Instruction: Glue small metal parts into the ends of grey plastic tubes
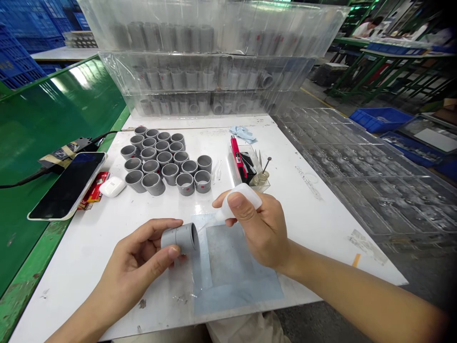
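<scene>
Grey plastic sleeve (180, 237), short and open-ended, lies sideways at lower centre, pinched by the left hand (137, 267); the right hand (259, 226) grips what may be a white squeeze bottle (238, 200). White table (321, 200) is bare toward the right edge.

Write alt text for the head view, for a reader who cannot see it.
The left hand holds a grey tube; the right hand holds a white bottle beside it. More tubes stand behind on the white table.
</scene>
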`<action>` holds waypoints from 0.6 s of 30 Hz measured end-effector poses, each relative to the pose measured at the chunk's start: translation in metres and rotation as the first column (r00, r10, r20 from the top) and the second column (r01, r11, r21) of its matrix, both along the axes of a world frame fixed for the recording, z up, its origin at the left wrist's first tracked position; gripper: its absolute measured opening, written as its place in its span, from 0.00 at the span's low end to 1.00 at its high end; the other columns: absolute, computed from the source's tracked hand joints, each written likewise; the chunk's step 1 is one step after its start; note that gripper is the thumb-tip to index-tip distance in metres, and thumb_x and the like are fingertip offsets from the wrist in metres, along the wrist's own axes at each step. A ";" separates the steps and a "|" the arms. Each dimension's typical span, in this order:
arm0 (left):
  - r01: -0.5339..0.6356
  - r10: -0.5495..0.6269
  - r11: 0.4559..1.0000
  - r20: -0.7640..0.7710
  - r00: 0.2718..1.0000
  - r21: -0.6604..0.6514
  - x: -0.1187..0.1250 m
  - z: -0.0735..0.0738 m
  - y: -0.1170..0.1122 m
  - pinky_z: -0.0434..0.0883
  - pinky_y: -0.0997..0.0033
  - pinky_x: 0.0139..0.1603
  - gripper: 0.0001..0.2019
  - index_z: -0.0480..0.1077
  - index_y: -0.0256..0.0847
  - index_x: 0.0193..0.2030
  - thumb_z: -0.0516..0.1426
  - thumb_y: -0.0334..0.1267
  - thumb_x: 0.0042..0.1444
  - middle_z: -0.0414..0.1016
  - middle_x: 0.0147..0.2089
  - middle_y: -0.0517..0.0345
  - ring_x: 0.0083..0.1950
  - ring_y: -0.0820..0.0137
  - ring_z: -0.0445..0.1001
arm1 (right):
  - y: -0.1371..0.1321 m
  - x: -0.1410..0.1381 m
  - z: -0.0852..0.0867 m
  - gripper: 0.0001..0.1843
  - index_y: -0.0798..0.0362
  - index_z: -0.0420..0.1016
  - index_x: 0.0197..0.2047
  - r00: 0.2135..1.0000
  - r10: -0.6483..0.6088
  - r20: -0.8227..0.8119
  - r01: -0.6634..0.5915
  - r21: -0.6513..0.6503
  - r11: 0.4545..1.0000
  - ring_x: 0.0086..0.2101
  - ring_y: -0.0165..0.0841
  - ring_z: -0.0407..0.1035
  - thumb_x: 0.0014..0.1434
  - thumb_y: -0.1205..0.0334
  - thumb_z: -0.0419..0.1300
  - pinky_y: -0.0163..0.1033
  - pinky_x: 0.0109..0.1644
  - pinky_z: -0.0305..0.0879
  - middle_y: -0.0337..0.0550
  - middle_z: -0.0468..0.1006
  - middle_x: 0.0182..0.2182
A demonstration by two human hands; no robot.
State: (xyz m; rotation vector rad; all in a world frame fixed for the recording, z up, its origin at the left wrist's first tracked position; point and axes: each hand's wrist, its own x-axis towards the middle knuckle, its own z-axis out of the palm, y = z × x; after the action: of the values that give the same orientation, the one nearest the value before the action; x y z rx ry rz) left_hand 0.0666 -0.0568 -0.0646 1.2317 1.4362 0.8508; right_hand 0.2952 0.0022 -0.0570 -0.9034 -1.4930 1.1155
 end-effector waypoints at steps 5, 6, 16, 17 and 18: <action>0.009 -0.009 1.000 0.006 1.000 -0.023 -0.001 0.000 0.001 0.70 0.70 0.37 0.20 0.75 0.48 0.55 0.63 0.54 0.61 0.84 0.32 0.63 0.31 0.69 0.74 | -0.002 0.002 0.002 0.24 0.53 0.82 0.34 0.997 0.029 -0.066 -0.030 -0.015 0.999 0.25 0.26 0.69 0.70 0.43 0.58 0.34 0.29 0.66 0.39 0.75 0.25; 0.008 -0.008 1.000 0.006 1.000 -0.023 -0.001 0.000 0.002 0.70 0.69 0.37 0.20 0.75 0.48 0.55 0.63 0.54 0.61 0.84 0.32 0.62 0.31 0.69 0.74 | -0.002 0.002 0.002 0.24 0.53 0.82 0.34 0.997 0.044 -0.068 -0.046 -0.018 0.999 0.25 0.26 0.69 0.70 0.44 0.58 0.34 0.28 0.66 0.39 0.75 0.24; 0.001 -0.001 1.000 0.031 1.000 -0.015 0.001 0.002 0.002 0.72 0.71 0.38 0.18 0.75 0.45 0.54 0.61 0.53 0.62 0.83 0.30 0.63 0.30 0.69 0.74 | 0.000 -0.001 0.003 0.26 0.54 0.74 0.26 0.999 0.041 -0.010 -0.042 -0.008 0.999 0.24 0.26 0.67 0.70 0.45 0.58 0.34 0.26 0.63 0.39 0.73 0.23; 0.002 -0.001 1.000 0.031 1.000 -0.014 0.001 0.002 0.002 0.72 0.72 0.38 0.19 0.75 0.45 0.54 0.61 0.53 0.62 0.83 0.30 0.63 0.31 0.69 0.74 | 0.000 -0.001 0.003 0.28 0.54 0.72 0.24 0.999 0.035 -0.005 -0.035 -0.002 0.999 0.24 0.26 0.67 0.70 0.44 0.58 0.34 0.26 0.63 0.39 0.73 0.23; 0.002 -0.002 1.000 0.031 1.000 -0.014 0.001 0.002 0.001 0.72 0.72 0.38 0.19 0.75 0.45 0.54 0.61 0.53 0.62 0.83 0.30 0.63 0.31 0.70 0.74 | 0.000 -0.001 0.003 0.29 0.54 0.69 0.22 1.000 0.028 -0.002 -0.028 0.005 1.000 0.24 0.26 0.67 0.70 0.44 0.58 0.34 0.25 0.62 0.39 0.73 0.23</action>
State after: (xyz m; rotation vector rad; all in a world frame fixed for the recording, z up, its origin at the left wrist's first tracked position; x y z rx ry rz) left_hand 0.0678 -0.0554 -0.0628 1.2044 1.4138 0.8533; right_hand 0.2938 0.0026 -0.0538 -0.8801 -1.5107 1.1320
